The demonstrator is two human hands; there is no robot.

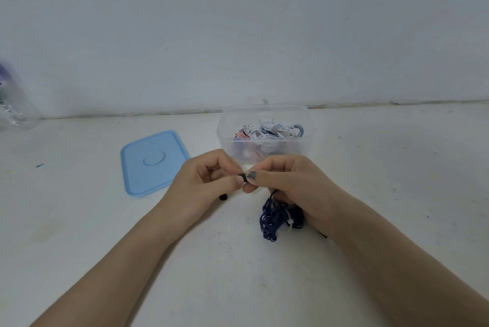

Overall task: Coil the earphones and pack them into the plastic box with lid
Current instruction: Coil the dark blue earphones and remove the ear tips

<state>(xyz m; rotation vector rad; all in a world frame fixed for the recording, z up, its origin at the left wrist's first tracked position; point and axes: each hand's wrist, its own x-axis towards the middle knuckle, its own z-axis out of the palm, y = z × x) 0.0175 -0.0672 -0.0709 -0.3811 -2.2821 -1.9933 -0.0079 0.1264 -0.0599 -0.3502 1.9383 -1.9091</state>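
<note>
Dark blue earphones (pixel 272 218) hang in a loose bundle with a white tie, below my right hand (pixel 288 184). My left hand (pixel 209 178) and my right hand meet in front of the box and together pinch a small black piece (pixel 243 178) of the earphones between thumbs and fingertips. A small black part (pixel 223 197) peeks out under my left hand on the table. The clear plastic box (pixel 264 152) stands open just behind my hands and holds several coiled white, blue and red earphones (pixel 270 132). Its light blue lid (pixel 153 161) lies flat to the left.
A clear plastic bottle (pixel 13 104) stands at the far left edge by the wall. The white table runs to a wall close behind the box. A tiny teal scrap (pixel 39 165) lies on the table at the left.
</note>
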